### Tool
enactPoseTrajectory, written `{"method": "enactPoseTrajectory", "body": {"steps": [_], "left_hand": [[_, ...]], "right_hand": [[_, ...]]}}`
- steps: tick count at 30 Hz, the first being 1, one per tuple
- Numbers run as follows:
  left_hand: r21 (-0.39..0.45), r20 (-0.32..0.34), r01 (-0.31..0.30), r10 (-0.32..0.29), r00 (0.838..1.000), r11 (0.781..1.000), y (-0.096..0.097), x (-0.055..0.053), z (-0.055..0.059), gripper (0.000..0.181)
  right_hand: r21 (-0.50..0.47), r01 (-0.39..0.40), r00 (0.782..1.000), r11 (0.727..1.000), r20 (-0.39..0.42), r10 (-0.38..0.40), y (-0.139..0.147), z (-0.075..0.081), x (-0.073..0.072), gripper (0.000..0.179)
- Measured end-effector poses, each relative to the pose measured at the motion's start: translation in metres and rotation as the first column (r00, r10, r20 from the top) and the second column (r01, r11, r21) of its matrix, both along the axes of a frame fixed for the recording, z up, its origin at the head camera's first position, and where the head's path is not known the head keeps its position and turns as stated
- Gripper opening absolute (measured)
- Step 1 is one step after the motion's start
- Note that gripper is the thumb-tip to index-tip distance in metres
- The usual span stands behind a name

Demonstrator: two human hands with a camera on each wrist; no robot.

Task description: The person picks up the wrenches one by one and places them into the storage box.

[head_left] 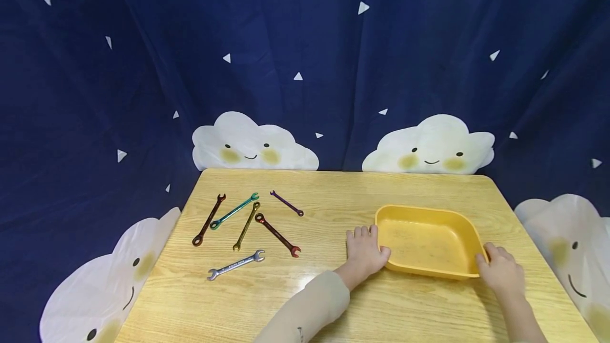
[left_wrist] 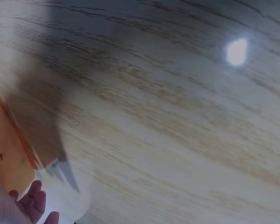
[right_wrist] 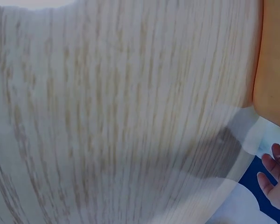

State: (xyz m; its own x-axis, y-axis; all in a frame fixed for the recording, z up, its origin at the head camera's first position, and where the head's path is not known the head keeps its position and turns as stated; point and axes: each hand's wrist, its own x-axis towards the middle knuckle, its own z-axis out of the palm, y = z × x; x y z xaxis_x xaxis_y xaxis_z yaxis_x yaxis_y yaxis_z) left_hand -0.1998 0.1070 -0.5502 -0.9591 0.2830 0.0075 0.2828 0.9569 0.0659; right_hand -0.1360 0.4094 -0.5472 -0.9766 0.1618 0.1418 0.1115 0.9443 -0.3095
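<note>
Evidently, a two-handed hold is in use at the right half of the wood-grain table (head_left: 333, 195). The yellow plastic tray (head_left: 419, 242) is set directly between the hands, its long axis run left to right, with the right end brought slightly nearer the front edge. Its left end is gripped by the left hand (head_left: 364, 253), thumb laid over the rim at the front corner, fingers along the outside. The front right corner is gripped by the right hand (head_left: 505, 274), thumb likewise at the rim. Finger contact is not clearly shown in either wrist view; the grip is judged from the head view.

Any shift of the tray would seem to be governed by that spacing: one hand at each short end, neither favoured. No tools are seen inside; some dark marks are noted on its floor.

Well to the left, six wrenches are scattered: dark red (head_left: 208, 220), teal (head_left: 235, 210), gold (head_left: 246, 226), purple (head_left: 287, 203), bright red (head_left: 278, 235) and silver double open-ended (head_left: 236, 265). None is touched by a hand. The bright red one is placed nearest the left hand, its open jaw angled toward the front right.
</note>
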Motion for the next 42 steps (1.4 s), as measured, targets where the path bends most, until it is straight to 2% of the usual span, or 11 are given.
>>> {"method": "enactPoseTrajectory", "body": {"steps": [9,27,35,42], "left_hand": [[0.026,0.001,-0.006,0.006,1.0,1.0,-0.008,0.001,0.0,0.049],[0.051,-0.005,-0.011,0.011,1.0,0.999,-0.019,0.001,-0.002,0.047],[0.09,-0.007,-0.015,0.016,1.0,0.996,-0.027,0.0,-0.003,0.045],[0.113,-0.03,-0.006,0.01,1.0,0.994,-0.031,-0.002,-0.005,0.041]], "right_hand": [[-0.017,-0.003,1.0,1.0,-0.02,0.003,-0.007,-0.001,-0.002,0.033],[-0.023,-0.01,1.0,1.0,-0.008,0.01,-0.022,0.003,-0.004,0.034],[-0.035,-0.011,1.0,0.999,-0.013,0.01,-0.026,-0.003,-0.01,0.038],[-0.038,-0.011,0.999,0.999,-0.032,0.009,-0.034,0.001,-0.01,0.035]]}}
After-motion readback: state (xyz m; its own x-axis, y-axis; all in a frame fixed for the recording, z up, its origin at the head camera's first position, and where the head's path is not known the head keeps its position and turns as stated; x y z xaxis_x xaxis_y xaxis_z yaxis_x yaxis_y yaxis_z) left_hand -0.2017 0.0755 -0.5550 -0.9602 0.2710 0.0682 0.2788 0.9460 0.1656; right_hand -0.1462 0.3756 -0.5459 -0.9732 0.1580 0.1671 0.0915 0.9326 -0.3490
